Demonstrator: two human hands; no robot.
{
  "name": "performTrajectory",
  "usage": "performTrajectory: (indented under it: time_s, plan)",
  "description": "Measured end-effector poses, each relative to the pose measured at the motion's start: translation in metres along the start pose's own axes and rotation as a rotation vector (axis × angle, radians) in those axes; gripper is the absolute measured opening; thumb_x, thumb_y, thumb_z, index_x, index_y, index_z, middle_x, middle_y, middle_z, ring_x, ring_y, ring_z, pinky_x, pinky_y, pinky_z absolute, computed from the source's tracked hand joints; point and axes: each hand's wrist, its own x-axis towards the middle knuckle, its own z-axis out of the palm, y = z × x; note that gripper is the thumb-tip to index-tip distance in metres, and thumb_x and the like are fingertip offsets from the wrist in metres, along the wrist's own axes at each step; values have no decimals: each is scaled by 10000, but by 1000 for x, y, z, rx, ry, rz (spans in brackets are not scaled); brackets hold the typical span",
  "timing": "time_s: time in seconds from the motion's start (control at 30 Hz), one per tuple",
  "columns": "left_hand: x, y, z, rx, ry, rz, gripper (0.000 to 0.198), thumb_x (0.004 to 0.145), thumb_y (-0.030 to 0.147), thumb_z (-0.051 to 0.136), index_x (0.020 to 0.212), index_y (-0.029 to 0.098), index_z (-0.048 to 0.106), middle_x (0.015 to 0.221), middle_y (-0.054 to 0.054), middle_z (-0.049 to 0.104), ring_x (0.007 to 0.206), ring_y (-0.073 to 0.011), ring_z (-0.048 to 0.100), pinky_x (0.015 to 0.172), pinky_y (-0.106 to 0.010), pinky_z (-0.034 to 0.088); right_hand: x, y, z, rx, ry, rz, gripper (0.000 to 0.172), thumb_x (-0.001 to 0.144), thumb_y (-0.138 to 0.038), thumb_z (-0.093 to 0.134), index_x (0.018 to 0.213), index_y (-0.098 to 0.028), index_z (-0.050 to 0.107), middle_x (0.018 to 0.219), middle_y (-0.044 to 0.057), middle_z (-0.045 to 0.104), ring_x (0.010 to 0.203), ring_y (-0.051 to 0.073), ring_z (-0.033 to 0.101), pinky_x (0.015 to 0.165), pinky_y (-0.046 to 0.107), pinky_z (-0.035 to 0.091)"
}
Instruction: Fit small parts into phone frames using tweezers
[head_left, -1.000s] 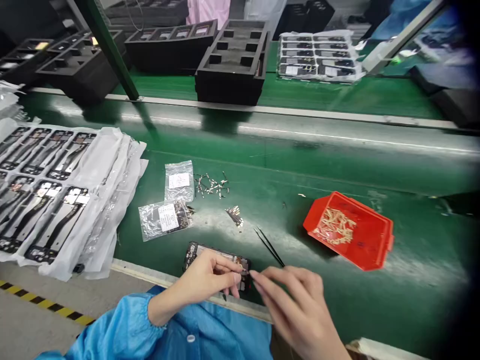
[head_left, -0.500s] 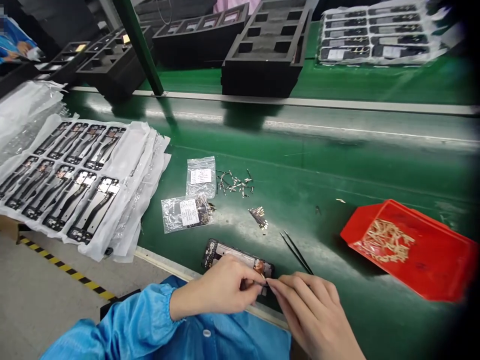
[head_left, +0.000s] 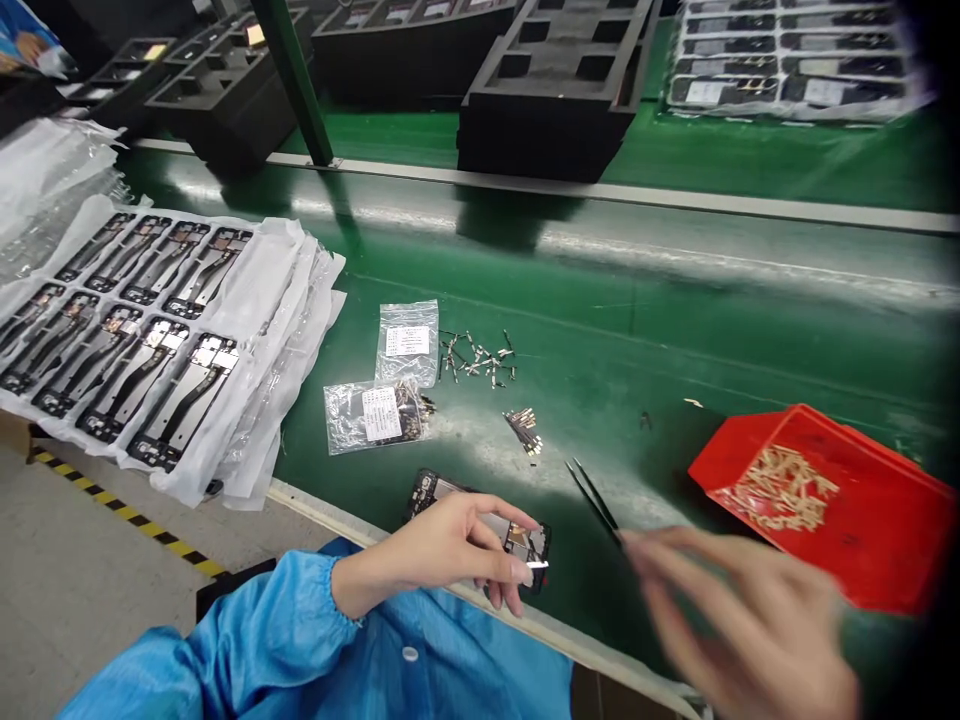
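Note:
My left hand (head_left: pixel 457 555) is over a dark phone frame (head_left: pixel 429 488) lying near the bench's front edge. Its index finger stretches over the frame, apart from the thumb, and a small white strip (head_left: pixel 538 565) sticks out at the thumb tip, seemingly pinched against a finger behind it. To the right, my right hand (head_left: pixel 742 610) is smeared by motion. Its fingertips are at the rear end of dark tweezers (head_left: pixel 594 497) on the green bench; whether they grip them is unclear. A small pile of thin gold-ended connector strips (head_left: pixel 523 430) lies beyond the frame.
A red bin (head_left: pixel 862 530) with small tan pieces stands right. Two labelled plastic bags (head_left: pixel 407 340) and scattered small parts (head_left: pixel 480 360) lie mid-bench. Stacked white trays (head_left: pixel 255 270) of phone frames are at left. Black foam boxes (head_left: pixel 532 130) and another tray (head_left: pixel 795 105) stand behind.
My hands have separated from their meeting point at the phone frame's right end. My right hand has moved right, to the tweezers; my left stays over the frame, its index finger lifted from the thumb.

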Motion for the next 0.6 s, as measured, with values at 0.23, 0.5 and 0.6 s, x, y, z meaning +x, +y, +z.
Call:
performTrajectory:
  time_s: [0.23, 0.5, 0.6]
  plan:
    - [-2, -7, -2, -101, -32, -39, 803, 789, 523, 962, 1394, 109, 633, 722, -32, 766, 585, -150, 690, 590, -241, 462, 9, -58, 49, 99, -53, -187, 220, 1052, -101, 694, 1210, -242, 756, 1001, 14, 796, 915, 208, 644, 831, 397, 438]
    - [-31, -11, -21, 1038, 386, 488, 580, 961, 530, 811, 1427, 216, 671, 1193, -134, 783, 1129, -323, 664, 994, -481, 464, 22, -44, 74, 472, -265, 254, 153, 1124, -276, 590, 1006, -237, 679, 900, 32, 680, 732, 162, 656, 610, 274, 534]
    - [-34, -19, -32, 1363, 376, 474, 829, 929, 547, 855, 1615, 256, 492, 1532, -171, 641, 1401, -410, 521, 1113, -561, 350, 24, -45, 77, 452, -297, 262, 195, 1124, -312, 587, 970, -238, 680, 865, 32, 656, 707, 164, 631, 603, 274, 533]
